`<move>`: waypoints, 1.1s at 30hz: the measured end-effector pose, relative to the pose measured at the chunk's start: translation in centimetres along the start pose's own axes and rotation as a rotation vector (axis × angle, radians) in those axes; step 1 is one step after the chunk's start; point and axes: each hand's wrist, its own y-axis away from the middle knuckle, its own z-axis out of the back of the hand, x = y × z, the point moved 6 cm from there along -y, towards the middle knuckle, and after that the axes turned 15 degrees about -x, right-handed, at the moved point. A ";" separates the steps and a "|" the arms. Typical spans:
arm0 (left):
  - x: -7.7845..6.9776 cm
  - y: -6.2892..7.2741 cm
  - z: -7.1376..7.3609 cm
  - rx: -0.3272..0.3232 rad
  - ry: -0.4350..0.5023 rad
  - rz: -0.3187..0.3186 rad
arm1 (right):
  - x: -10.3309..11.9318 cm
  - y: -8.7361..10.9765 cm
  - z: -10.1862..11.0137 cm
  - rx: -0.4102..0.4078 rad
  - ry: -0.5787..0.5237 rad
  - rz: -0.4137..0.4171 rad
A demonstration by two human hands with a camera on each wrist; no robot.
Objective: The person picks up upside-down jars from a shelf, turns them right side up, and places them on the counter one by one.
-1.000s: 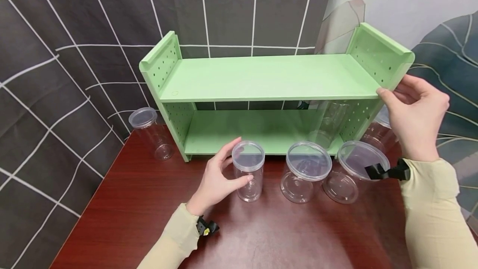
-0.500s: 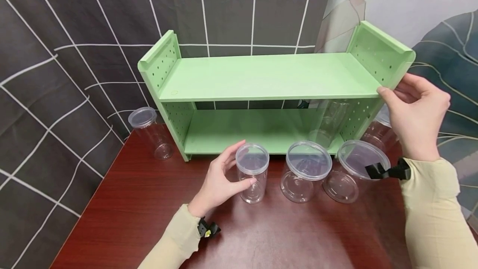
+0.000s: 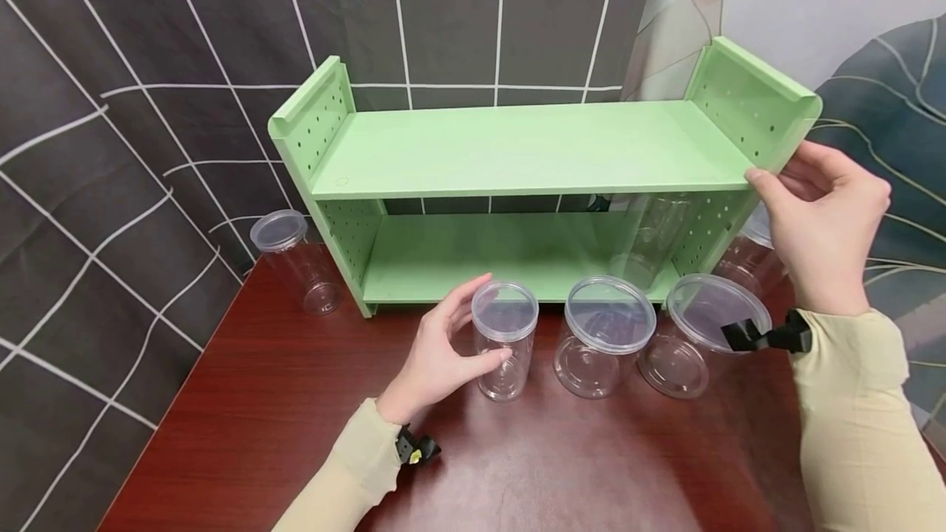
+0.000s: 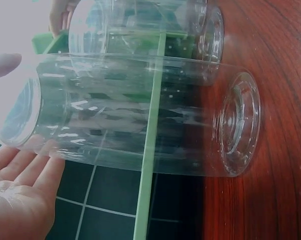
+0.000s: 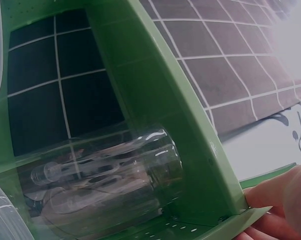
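Observation:
In the head view, a tall clear plastic jar with a translucent lid stands upright on the table. My left hand holds it, thumb in front and fingers on its left and far side; the left wrist view shows the fingers against its upper part. A green two-tier shelf stands behind. My right hand grips its right side panel, with the thumb at the front edge and fingers outside, partly hidden. Nearby to the right are two wider lidded jars, one nearer and another farther right.
Another clear jar stands inside the lower tier at the right. One lidded jar is left of the shelf, and another is partly hidden beyond its right side. The dark red table extends in front; a gridded curtain hangs behind.
My left hand and the tall jar have shifted slightly right, closer to the wider jar. My right hand stays on the shelf's side panel.

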 end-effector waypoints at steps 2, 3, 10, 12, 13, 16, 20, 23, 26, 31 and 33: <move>0.0 -0.1 0.2 0.002 -0.004 -0.002 | 0.0 0.0 0.0 0.000 -0.003 -0.002; 0.1 -0.1 0.2 0.000 -0.007 -0.002 | 0.0 0.0 0.0 0.001 -0.004 -0.001; 0.4 -0.3 0.7 -0.014 -0.030 -0.001 | 0.1 -0.1 -0.1 -0.003 -0.005 0.008; 0.4 -0.3 0.7 -0.013 -0.043 -0.001 | 0.1 -0.1 -0.1 -0.003 -0.009 0.008; 0.4 -0.4 0.8 -0.012 -0.047 -0.002 | 0.1 -0.1 -0.1 -0.003 -0.011 0.009; 0.0 -0.5 0.8 -0.011 -0.057 -0.022 | 0.1 -0.2 -0.1 -0.003 -0.017 0.010; -2.0 -1.0 0.8 -0.033 -0.063 -0.102 | 0.0 -0.1 0.0 0.000 -0.012 0.009; -4.5 -1.6 0.4 -0.065 -0.052 -0.185 | 0.0 -0.1 0.0 0.000 -0.008 0.009; -7.3 -2.4 -0.4 -0.084 -0.018 -0.257 | -0.1 -0.1 0.0 -0.002 -0.007 0.008; -10.5 -4.2 -2.8 -0.067 0.066 -0.242 | -0.1 -0.2 0.0 -0.001 -0.012 0.008; -10.9 -4.9 -3.9 -0.054 0.095 -0.181 | 0.0 -0.2 0.0 0.001 -0.014 0.009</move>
